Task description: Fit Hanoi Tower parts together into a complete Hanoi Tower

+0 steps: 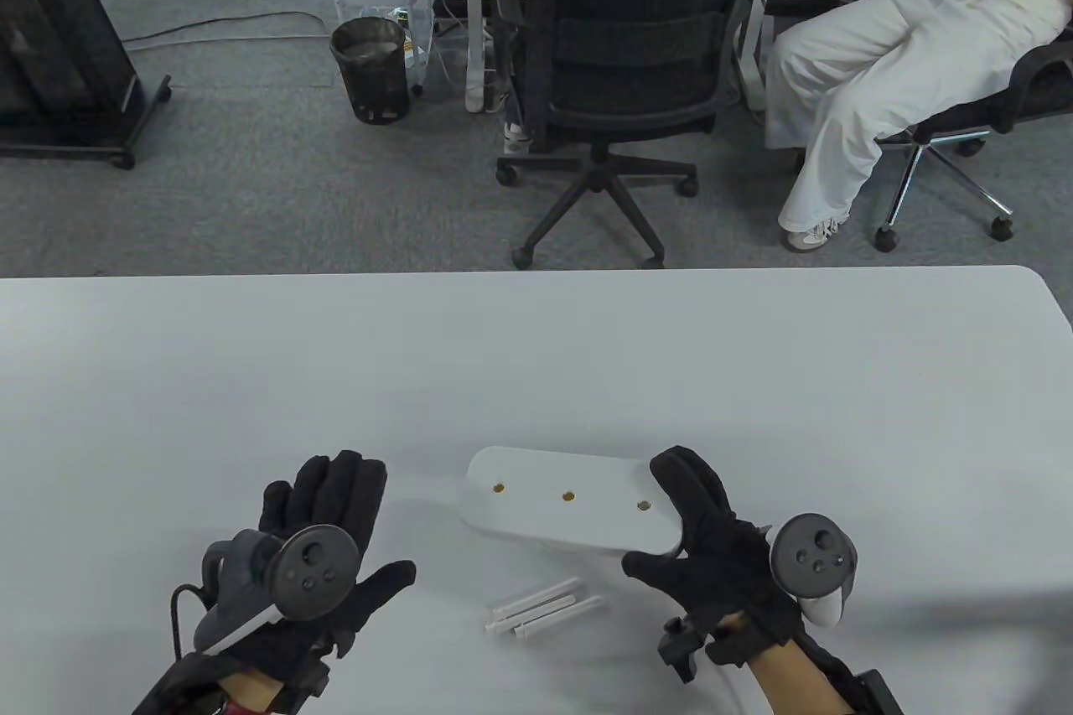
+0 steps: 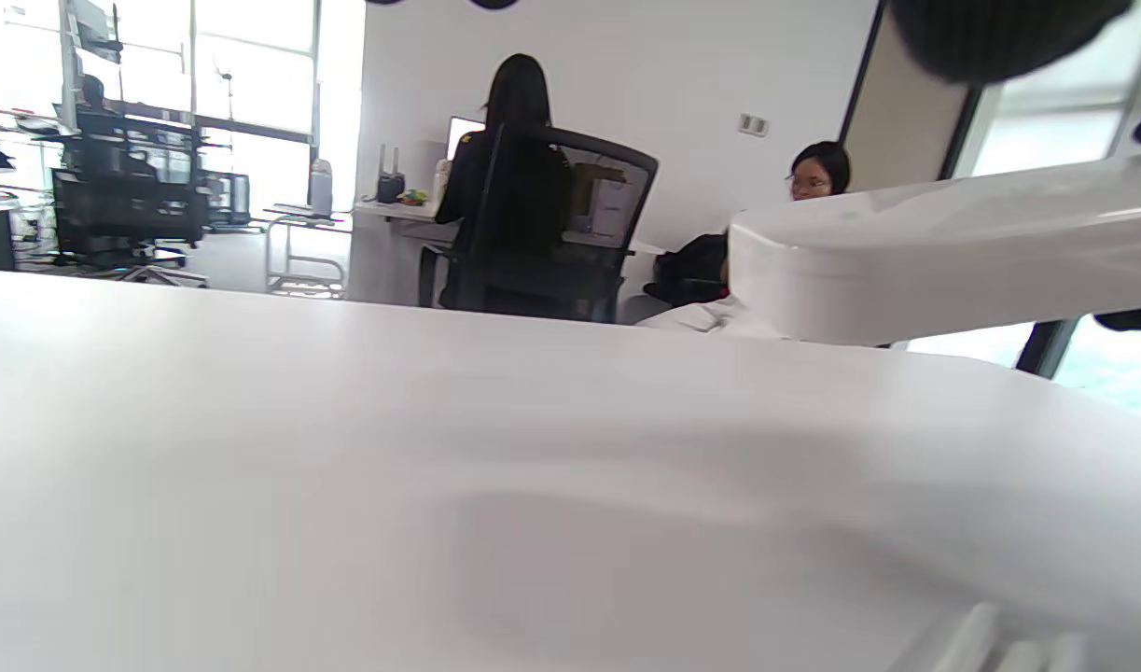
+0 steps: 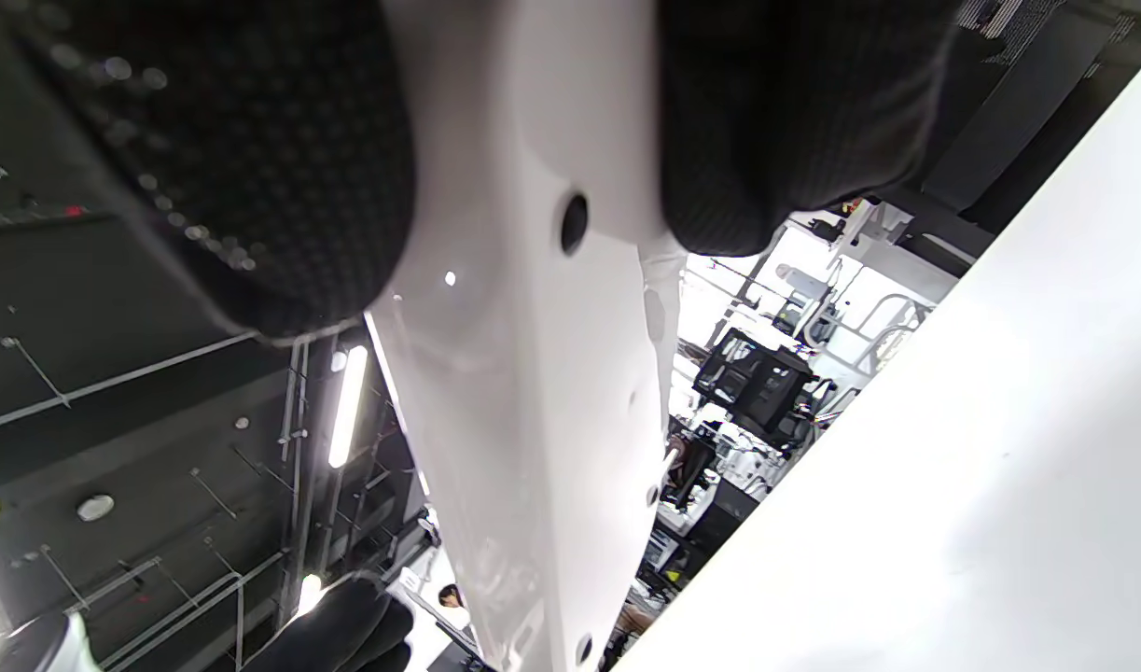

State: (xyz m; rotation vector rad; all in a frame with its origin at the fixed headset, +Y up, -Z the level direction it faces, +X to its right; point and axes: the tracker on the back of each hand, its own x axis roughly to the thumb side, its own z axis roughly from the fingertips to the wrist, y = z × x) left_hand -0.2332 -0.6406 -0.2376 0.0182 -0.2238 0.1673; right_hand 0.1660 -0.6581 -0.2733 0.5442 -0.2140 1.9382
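Observation:
A white oblong base board (image 1: pixel 570 501) with three brass-lined holes is held up off the table. My right hand (image 1: pixel 700 547) grips its right end, fingers on top and thumb underneath. The right wrist view shows the board's underside (image 3: pixel 533 392) between my gloved fingers (image 3: pixel 253 168). Three white pegs (image 1: pixel 545 608) lie side by side on the table in front of the board. My left hand (image 1: pixel 331 539) is open with fingers spread, resting left of the board and touching nothing. The left wrist view shows the board's lifted left end (image 2: pixel 906 261) and the peg tips (image 2: pixel 999 644).
The white table (image 1: pixel 536 363) stretches wide to the back and right. Beyond its far edge stand a black office chair (image 1: pixel 620 69) and a seated person in white (image 1: pixel 880 78). No discs are in view.

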